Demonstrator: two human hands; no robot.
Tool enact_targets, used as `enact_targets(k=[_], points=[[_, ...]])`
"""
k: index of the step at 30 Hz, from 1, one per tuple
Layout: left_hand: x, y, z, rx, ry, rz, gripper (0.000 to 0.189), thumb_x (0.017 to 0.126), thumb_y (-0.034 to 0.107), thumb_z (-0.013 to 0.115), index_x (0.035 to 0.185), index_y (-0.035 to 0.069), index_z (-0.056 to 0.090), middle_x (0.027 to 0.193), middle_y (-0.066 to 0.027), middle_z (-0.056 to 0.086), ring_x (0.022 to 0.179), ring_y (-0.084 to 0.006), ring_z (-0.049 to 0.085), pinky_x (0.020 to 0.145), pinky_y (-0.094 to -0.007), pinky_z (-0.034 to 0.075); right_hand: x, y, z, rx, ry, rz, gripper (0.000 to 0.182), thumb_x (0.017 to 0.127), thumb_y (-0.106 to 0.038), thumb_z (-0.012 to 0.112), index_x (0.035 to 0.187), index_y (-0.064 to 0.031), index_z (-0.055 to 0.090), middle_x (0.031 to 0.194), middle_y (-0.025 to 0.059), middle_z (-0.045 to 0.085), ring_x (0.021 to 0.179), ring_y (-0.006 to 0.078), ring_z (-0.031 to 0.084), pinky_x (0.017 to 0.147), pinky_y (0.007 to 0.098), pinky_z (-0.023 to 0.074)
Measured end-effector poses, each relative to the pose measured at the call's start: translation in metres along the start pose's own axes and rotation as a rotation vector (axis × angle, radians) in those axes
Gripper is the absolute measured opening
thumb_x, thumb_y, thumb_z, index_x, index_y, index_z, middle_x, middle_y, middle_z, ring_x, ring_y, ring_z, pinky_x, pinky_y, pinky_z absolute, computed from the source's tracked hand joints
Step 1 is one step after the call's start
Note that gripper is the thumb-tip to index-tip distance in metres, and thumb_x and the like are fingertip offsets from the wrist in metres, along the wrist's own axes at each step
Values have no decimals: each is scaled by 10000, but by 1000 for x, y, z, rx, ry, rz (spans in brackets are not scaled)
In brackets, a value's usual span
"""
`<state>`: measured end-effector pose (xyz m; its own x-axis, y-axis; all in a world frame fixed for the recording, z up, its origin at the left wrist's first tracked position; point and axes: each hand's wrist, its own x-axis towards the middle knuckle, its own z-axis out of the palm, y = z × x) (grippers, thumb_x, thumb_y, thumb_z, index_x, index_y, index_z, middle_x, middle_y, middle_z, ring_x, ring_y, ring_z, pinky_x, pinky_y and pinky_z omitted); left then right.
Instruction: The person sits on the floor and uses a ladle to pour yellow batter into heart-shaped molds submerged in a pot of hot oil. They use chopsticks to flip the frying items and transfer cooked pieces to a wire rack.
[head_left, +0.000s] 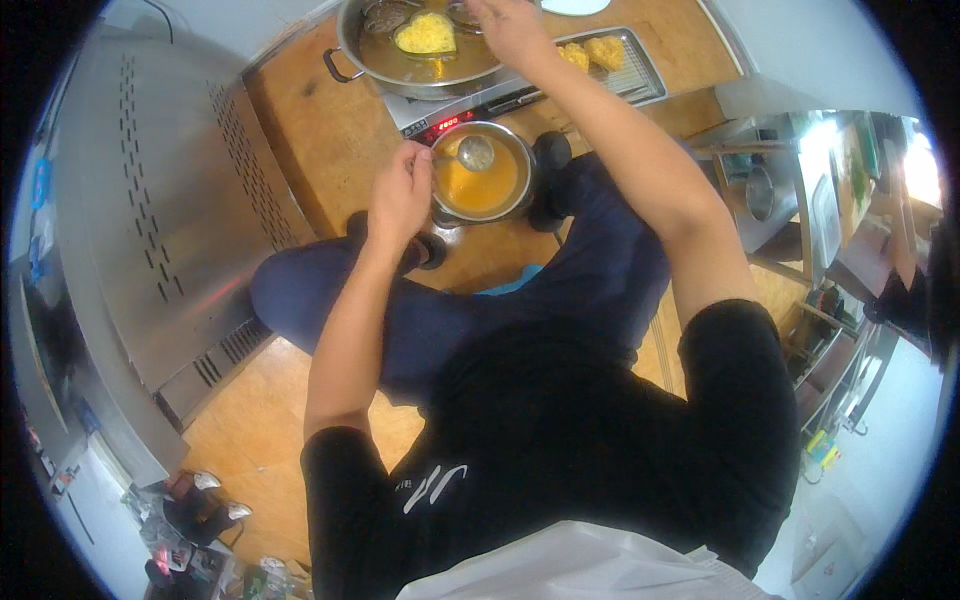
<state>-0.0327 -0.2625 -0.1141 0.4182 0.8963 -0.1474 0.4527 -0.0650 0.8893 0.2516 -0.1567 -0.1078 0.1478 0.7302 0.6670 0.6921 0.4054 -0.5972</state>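
Observation:
My left hand (403, 191) is closed around the handle of a metal ladle (475, 153). The ladle's bowl is over a small steel pot (529, 169) of orange-yellow liquid (480, 193), which stands between my feet. Beyond it, a wide steel pan (346, 41) contains brownish liquid. A heart-shaped mould with yellow food (425, 34) sits in this pan, beside a dark round mould (386, 15). My right hand (511, 31) reaches over the pan's right side, its fingers near the top edge of the view. Whether they grip anything cannot be made out.
The wide pan rests on an electric cooker (450, 122) with a lit red display. To its right, a metal tray with a wire rack (637, 79) bears golden fried pieces (604, 52). A perforated steel cabinet (180, 172) stands at left. Another person's arm (904, 225) shows far right.

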Motion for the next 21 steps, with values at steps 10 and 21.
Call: enact_targets(k=[10, 21], points=[[-4, 2, 3, 92, -63, 17, 304, 1071, 294, 503, 1069, 16, 624, 840, -216, 701, 822, -375, 711, 747, -436, 540, -73, -83, -140, 596, 204, 782, 345, 1087, -261, 496, 1180, 46, 625, 1005, 184, 728, 882, 245, 730, 833, 357, 592], [-4, -46, 22, 288, -80, 245, 309, 1046, 263, 537, 1100, -20, 648, 915, -194, 714, 840, -308, 703, 770, -423, 545, -246, -114, -97, 659, 152, 1023, 152, 1063, -112, 498, 1041, -19, 616, 814, 86, 681, 748, 174, 674, 712, 334, 569]])
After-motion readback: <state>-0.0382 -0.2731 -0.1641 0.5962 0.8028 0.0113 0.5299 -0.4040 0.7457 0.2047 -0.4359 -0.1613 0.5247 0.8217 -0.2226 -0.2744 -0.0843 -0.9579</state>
